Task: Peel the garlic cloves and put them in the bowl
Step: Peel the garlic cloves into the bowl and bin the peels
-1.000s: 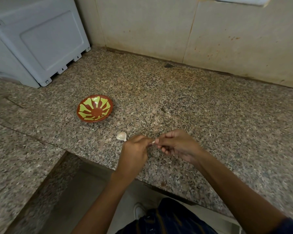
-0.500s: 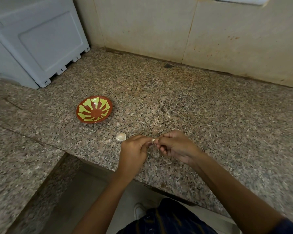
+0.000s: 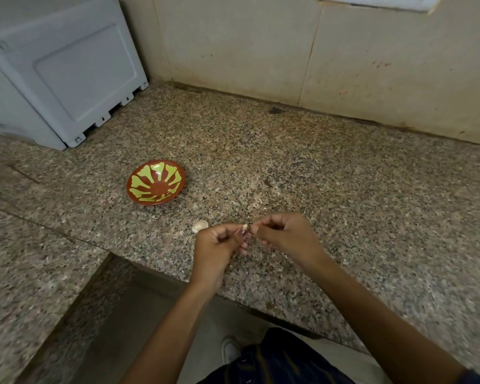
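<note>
A small garlic clove point(image 3: 245, 227) is pinched between the fingertips of both hands, above the front part of the granite counter. My left hand point(image 3: 216, 246) holds it from the left with curled fingers. My right hand point(image 3: 284, 235) pinches at it from the right; only the clove's pale tip shows. Another unpeeled clove point(image 3: 199, 225) lies on the counter just left of my left hand. The red bowl point(image 3: 133, 194) with a yellow-green pattern stands farther back and to the left, with nothing in it.
A grey-white appliance point(image 3: 58, 79) stands at the back left of the granite counter point(image 3: 344, 189). A tiled wall point(image 3: 288, 51) runs behind it. The counter's front edge passes just below my hands, and a second slab point(image 3: 25, 273) lies at the left.
Both hands stay together on the clove with small finger movements; the view has shifted slightly. The bowl and the loose clove have not moved.
</note>
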